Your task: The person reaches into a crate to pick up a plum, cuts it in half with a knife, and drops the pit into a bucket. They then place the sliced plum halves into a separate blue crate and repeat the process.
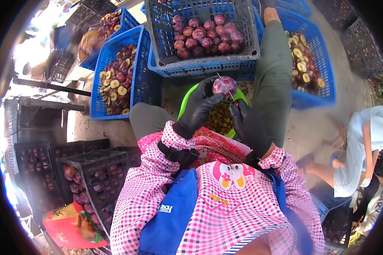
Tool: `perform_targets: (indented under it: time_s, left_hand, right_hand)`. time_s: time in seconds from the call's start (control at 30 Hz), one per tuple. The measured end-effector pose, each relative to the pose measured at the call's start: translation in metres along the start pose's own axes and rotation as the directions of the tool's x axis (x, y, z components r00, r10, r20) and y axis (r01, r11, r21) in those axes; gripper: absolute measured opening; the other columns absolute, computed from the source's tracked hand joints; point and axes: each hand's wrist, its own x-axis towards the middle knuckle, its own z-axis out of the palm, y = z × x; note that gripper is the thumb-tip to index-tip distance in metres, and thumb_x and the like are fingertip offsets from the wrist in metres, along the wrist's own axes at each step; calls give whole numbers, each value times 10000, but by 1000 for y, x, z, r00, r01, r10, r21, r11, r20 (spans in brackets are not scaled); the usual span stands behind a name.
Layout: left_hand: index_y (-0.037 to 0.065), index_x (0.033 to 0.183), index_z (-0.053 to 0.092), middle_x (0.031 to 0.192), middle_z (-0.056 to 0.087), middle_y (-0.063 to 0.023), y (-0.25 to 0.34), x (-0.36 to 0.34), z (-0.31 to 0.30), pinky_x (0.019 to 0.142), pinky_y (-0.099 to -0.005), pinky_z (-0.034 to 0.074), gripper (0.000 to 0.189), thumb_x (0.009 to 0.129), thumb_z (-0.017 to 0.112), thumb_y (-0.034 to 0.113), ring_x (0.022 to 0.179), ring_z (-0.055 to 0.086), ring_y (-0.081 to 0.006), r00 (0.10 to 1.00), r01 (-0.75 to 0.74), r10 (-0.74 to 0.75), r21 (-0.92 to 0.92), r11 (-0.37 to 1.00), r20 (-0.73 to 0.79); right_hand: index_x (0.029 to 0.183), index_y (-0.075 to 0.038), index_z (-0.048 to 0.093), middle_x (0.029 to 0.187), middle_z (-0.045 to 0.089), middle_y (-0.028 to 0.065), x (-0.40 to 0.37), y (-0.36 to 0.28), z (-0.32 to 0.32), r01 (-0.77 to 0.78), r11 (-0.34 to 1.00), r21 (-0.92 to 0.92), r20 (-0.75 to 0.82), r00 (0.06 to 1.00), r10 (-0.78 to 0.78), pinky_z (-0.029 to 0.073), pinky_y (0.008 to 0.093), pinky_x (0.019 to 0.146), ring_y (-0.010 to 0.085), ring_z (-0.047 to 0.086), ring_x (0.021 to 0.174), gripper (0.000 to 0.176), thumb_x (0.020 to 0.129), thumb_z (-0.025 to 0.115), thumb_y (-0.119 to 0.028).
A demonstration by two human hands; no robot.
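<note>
Black gloves cover both my hands. My left hand [202, 106] is closed around the side of a reddish-purple plum [224, 86], thumb and fingers against its skin. A thin metal pitting tool [231, 97] meets the plum's lower right side, and a slim metal tip shows at its upper edge. My right hand [247, 123] pinches this tool near a small red part; most of the handle is hidden in the glove. Just below my hands, between my knees, is a bright green basin [186, 100] holding yellowish-brown plum pits [219, 119].
A grey crate [155, 36] of whole plums [206, 36] rests on a blue crate ahead. Blue crates [97, 95] [327, 80] of cut plums flank my legs. Dark crates [93, 157] of plums stand at left. Another person [357, 148] sits at right.
</note>
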Motion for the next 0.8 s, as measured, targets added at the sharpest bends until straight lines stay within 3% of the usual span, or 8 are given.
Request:
perform_targets:
  time_s: [0.17,0.27,0.4,0.47,0.6,0.67,0.73,0.8]
  left_hand:
    - [-21,1338,436,1252,565,-114,-12,4,-3,1017,-362,413,552,954,592,343,1144,554,-198,967,256,-229,-429,866,114]
    - [7,1280,475,1192,570,-98,-3,3,7,1011,-324,403,484,961,589,351,1137,533,-173,991,33,-29,-31,999,128]
    - [-4,1325,420,1246,528,-110,11,-3,19,1018,-328,389,593,975,518,464,1147,513,-182,972,-226,225,566,792,74]
    - [2,1353,380,1255,519,-118,1,4,12,1017,-333,393,580,957,587,371,1150,513,-195,997,-45,48,-54,998,66]
    - [3,1367,403,1285,521,-124,1,7,13,1034,-333,376,566,973,546,384,1178,501,-193,989,99,-62,-291,952,135]
    - [-4,1355,414,1251,531,-95,10,1,17,1028,-321,375,553,1007,472,422,1157,508,-175,973,-226,222,443,868,61]
    - [-4,1345,432,1245,537,-91,15,1,17,1025,-322,377,530,1016,455,411,1159,506,-166,947,-303,307,566,766,91]
    - [5,1340,422,1244,536,-106,18,2,16,1010,-335,396,478,979,557,288,1161,506,-172,995,-36,44,-89,995,90]
  right_hand:
    - [1078,0,539,698,608,206,-3,-6,8,11,999,-30,-69,998,-13,437,470,536,415,601,630,258,965,538,-232]
    - [1125,0,527,703,607,209,-2,7,9,42,995,95,-57,998,-37,437,473,539,423,602,641,276,964,535,-225]
    - [1130,6,511,704,602,222,-3,3,3,82,993,89,-46,996,-78,429,483,539,434,595,643,281,964,531,-219]
    - [1134,10,504,708,599,229,0,1,5,99,991,85,-50,994,-95,426,486,540,435,593,645,286,964,531,-219]
    - [1097,13,502,721,603,223,2,1,9,69,993,92,-71,996,-62,425,483,548,423,594,643,258,962,533,-205]
    - [1080,12,505,723,605,218,0,2,7,65,987,148,-62,997,-56,426,477,549,415,595,642,243,961,535,-198]
    - [1068,7,507,715,604,204,0,3,6,108,985,136,-46,994,-103,426,469,550,403,595,638,225,962,532,-190]
    - [1072,8,507,713,602,202,4,1,6,128,988,90,-55,991,-123,426,466,552,402,595,640,227,963,531,-190]
